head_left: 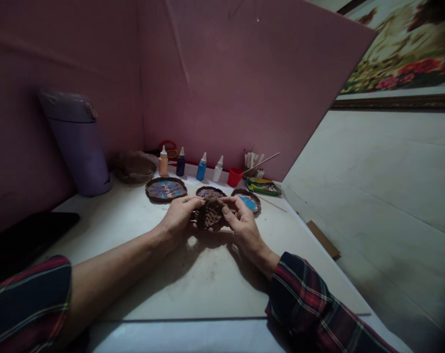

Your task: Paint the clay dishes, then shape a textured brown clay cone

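A dark brown, ridged clay piece (pixel 210 214) is held up above the white board, near its middle. My left hand (pixel 180 215) pinches its left edge between thumb and fingers. On the opposite edge, the thumb and fingers of my right hand (pixel 244 223) are closed. Just behind the piece stand three shallow brown dishes: one with blue and purple paint (pixel 166 189) at the left, a small purplish one (pixel 210 192) partly covered by the piece, and one with bright blue paint (pixel 249 202) by my right fingers.
Paint bottles (pixel 201 167) stand in a row behind the dishes, with a red cup (pixel 235 177) and a green packet (pixel 263 186) to their right. A purple tumbler (pixel 78 147) is at the left, beside a brown clay lump (pixel 135 168). Pink panels (pixel 222 88) rise behind.
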A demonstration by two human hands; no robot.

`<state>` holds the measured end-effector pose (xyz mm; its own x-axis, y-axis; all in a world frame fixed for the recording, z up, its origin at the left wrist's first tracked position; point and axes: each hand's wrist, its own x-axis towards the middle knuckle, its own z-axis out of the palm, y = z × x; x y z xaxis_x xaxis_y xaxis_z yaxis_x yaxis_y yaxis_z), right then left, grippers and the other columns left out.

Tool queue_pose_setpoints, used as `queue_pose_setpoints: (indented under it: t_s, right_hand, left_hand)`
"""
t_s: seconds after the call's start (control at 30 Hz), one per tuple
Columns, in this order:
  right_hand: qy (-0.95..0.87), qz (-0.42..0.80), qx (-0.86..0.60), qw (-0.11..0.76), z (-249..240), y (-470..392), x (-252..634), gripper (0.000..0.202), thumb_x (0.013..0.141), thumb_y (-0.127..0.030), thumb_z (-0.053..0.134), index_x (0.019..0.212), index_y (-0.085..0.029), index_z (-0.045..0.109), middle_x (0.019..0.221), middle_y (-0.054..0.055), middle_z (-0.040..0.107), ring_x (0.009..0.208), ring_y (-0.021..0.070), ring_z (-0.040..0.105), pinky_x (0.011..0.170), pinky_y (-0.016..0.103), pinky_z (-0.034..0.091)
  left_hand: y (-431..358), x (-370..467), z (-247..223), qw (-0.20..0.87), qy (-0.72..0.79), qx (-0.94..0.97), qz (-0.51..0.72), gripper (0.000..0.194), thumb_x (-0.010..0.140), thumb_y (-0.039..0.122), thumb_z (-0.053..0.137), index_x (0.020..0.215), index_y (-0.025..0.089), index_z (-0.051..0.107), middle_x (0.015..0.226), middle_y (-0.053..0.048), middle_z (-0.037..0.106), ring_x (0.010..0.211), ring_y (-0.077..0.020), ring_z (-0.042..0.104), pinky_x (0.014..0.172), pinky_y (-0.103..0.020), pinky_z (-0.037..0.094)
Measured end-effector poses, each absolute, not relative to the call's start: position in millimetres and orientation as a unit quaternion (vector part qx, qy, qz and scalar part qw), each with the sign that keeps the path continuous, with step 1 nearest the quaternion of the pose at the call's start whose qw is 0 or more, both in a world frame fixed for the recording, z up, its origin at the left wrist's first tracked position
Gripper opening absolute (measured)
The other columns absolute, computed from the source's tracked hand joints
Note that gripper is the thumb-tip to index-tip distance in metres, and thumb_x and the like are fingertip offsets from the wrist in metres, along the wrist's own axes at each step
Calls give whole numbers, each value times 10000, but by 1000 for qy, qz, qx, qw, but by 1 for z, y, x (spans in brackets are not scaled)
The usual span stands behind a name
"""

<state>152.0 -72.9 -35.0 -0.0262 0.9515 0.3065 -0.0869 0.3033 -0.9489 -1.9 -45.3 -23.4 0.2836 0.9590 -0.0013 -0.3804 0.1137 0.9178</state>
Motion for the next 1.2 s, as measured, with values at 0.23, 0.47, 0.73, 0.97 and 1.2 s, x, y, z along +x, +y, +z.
queue_pose_setpoints:
  t_s: [0.23,0.47,0.73,0.97,1.2]
  right_hand:
    - [-563,441,-383,585,-38,-71,154,329,785,-432,643,992,-209,517,837,21,612,585,142,608,522,318,557]
    - [-580,430,-386,574,-37,-72,154,327,792,-421,645,996,-196,528,847,23,609,715,148,613,617,286,549]
    - [-596,401,-403,567,-34,-76,153,300,799,-415,638,981,-201,531,842,12,605,707,135,588,609,254,516]
    - [-583,428,-386,572,-34,-74,152,324,792,-429,641,987,-203,516,838,10,604,639,133,600,568,280,538]
    - [-572,439,-385,575,-35,-73,153,341,779,-435,652,991,-208,511,825,11,607,653,145,611,572,295,547]
  left_hand:
    - [-48,-1,-19,702,323,412,482,281,723,357,643,839,101,657,737,-75,648,604,-164,584,480,-259,477]
    - [-46,-1,-22,671,340,439,491,296,678,361,726,795,104,637,682,-60,640,601,-160,600,498,-253,482]
    - [-45,-1,-24,660,359,444,489,272,637,309,748,788,119,624,663,-50,643,553,-163,595,466,-269,479]
    - [-44,-1,-25,668,339,446,490,226,652,262,725,798,109,647,664,-50,646,597,-165,609,545,-284,505]
    - [-46,-2,-23,678,323,442,490,316,715,380,691,842,92,653,735,-85,660,611,-166,610,529,-273,494]
